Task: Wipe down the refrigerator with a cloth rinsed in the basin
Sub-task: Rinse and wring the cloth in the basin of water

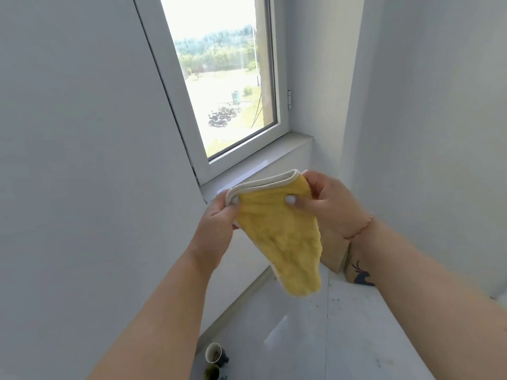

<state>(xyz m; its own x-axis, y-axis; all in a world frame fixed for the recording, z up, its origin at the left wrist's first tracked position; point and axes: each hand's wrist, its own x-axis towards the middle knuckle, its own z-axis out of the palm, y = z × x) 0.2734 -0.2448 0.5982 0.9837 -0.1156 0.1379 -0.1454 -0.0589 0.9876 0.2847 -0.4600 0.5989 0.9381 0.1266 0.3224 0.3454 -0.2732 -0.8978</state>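
Note:
A yellow cloth [277,234] with a cream edge hangs folded in front of me, below the window. My left hand [216,215] pinches its upper left corner. My right hand [326,201] grips its upper right corner, thumb pressed on the yellow face. The cloth's lower end dangles free above the floor. A large plain white surface [82,160] fills the left side of the view; I cannot tell whether it is the refrigerator's side or a wall. No basin is in view.
A window [219,78] with a white sill [263,157] is straight ahead. White walls [425,105] close the corner on the right. On the glossy tiled floor [315,338] below stand two small cups [214,357], and a brown cardboard piece [334,256] leans in the corner.

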